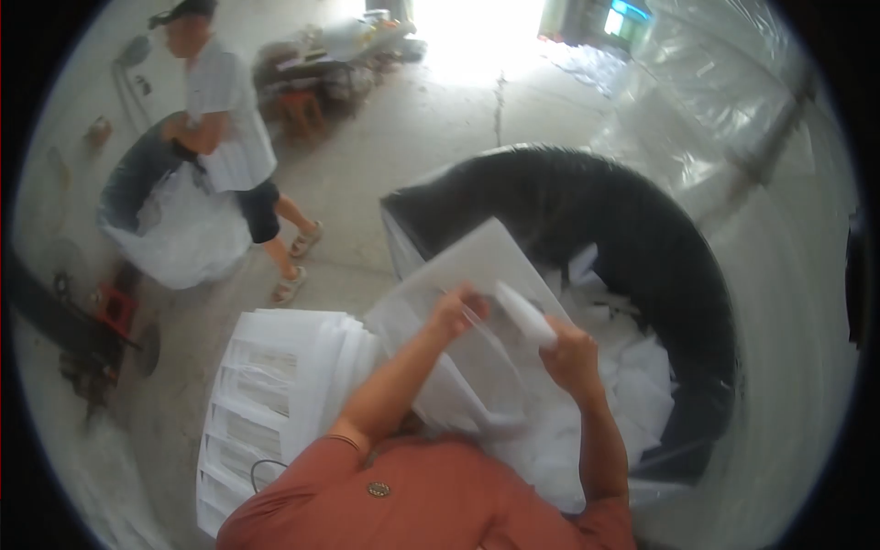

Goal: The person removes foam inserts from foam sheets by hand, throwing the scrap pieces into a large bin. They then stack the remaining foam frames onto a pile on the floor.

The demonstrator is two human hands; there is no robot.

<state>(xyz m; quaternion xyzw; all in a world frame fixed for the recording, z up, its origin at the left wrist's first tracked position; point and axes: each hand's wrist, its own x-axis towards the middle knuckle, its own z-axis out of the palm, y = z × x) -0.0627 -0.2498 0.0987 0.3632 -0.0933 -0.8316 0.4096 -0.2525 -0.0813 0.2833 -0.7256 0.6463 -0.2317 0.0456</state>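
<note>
A white foam sheet with cut-out openings is tilted in front of my chest, over the near side of a large black-lined bag. My left hand is at an opening in the sheet, its fingers curled at the edge. My right hand is closed round a small white foam piece that points up and left. Inside the bag, under and right of the sheet, lie several loose white foam pieces.
A stack of white slotted foam frames stands at the lower left. Another person walks at the upper left beside a second filled bag. An orange stool stands behind. Clear plastic-wrapped material is at the upper right.
</note>
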